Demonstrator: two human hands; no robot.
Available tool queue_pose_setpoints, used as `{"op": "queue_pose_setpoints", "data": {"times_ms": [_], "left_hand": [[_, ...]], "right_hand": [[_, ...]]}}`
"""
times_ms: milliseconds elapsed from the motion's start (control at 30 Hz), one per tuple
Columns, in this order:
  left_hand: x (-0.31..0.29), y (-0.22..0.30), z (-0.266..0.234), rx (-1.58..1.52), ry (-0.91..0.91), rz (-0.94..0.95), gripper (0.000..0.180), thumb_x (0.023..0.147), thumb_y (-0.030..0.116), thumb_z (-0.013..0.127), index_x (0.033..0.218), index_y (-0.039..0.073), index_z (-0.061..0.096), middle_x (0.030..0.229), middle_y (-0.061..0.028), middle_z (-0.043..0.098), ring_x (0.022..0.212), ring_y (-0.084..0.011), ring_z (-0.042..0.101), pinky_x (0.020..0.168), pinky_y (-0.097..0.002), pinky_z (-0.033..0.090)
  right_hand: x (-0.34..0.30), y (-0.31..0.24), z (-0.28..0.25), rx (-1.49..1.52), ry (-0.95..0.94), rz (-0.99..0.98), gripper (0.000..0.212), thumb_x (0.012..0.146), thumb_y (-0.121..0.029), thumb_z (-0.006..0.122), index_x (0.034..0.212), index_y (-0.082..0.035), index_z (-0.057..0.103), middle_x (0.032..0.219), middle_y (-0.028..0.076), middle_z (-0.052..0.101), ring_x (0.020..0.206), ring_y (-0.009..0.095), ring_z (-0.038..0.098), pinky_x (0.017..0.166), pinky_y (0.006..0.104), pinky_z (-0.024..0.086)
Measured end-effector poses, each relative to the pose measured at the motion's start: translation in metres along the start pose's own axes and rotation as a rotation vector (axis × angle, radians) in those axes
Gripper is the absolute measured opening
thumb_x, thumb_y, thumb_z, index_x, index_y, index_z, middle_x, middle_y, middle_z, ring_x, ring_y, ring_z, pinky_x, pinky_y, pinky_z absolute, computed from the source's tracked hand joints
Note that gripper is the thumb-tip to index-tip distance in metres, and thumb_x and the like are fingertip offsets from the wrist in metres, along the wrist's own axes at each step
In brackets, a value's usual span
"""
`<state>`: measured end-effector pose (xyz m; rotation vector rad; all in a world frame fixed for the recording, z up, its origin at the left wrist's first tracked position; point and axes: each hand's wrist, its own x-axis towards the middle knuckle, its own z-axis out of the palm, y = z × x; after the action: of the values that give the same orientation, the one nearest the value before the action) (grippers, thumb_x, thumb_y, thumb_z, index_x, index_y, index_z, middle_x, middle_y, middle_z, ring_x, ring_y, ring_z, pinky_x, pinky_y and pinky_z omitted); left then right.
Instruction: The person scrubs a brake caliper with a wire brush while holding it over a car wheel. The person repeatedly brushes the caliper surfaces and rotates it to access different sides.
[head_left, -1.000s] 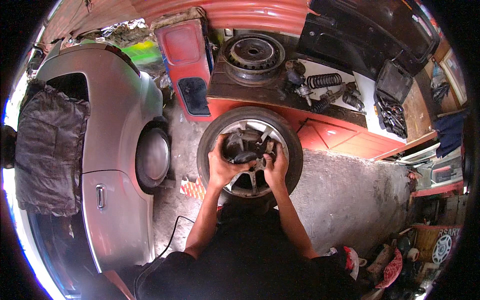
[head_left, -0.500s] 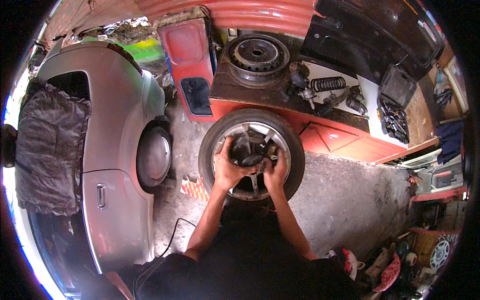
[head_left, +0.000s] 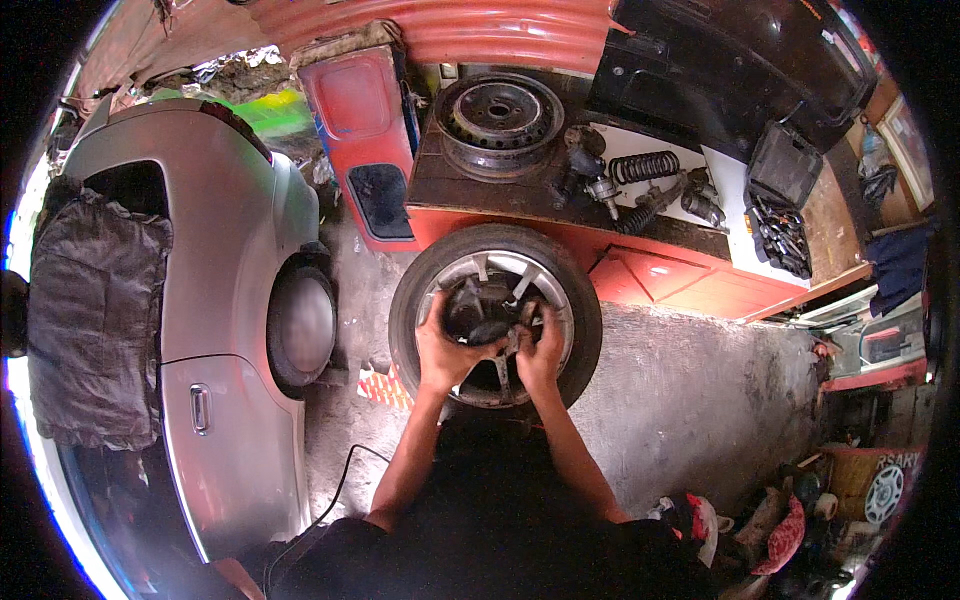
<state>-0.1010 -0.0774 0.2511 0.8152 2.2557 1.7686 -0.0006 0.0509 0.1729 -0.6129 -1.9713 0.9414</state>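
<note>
Before me is a car wheel [head_left: 584, 300], a black tyre on a silver spoked rim, seen face-on. Over its middle I hold a dark, greasy rounded part [head_left: 489, 331], whose exact kind does not show. My left hand [head_left: 446, 352] curls around its left side, thumb pointing inward along its near edge. My right hand [head_left: 539, 348] closes on the right side, fingers bent and blackened with grease. Where the part ends and the dark hub area behind it begins is hard to make out.
A silver car [head_left: 225, 300] with a dark cloth [head_left: 100, 320] over it stands at left. Beyond the wheel, a red cabinet [head_left: 660, 275] carries a steel rim [head_left: 500, 115], a coil spring [head_left: 644, 167] and an open tool case [head_left: 785, 190]. Clutter [head_left: 780, 540] lies at lower right.
The whole view has shifted slightly, so the wheel and both hands appear a little further left. My right fingers have shifted on the dark part; the left grip looks much the same.
</note>
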Motion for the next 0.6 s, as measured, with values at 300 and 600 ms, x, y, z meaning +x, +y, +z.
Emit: {"op": "queue_pose_setpoints", "data": {"times_ms": [300,600], "left_hand": [[-0.001,0.012,-0.007,0.056,0.004,-0.022,0.089,0.052,0.023,0.097,0.124,-0.003,0.054,0.102,-0.0180,0.072,0.096,-0.0244,0.071,0.087,-0.0361,0.055],[-0.004,0.016,-0.009,-0.005,0.006,0.064,0.088,0.052,0.020,0.097,0.126,0.001,0.054,0.105,-0.0156,0.072,0.098,-0.0203,0.070,0.090,-0.0353,0.054]], "right_hand": [[0.004,-0.024,-0.006,0.105,-0.021,0.099,0.044,0.083,-0.007,0.070,0.122,0.005,0.054,0.117,0.025,0.062,0.109,0.042,0.060,0.096,0.0438,0.044],[0.013,-0.045,-0.018,0.179,0.024,0.099,0.047,0.083,-0.011,0.075,0.121,0.006,0.055,0.114,0.023,0.063,0.106,0.038,0.061,0.095,0.0424,0.045]]}}
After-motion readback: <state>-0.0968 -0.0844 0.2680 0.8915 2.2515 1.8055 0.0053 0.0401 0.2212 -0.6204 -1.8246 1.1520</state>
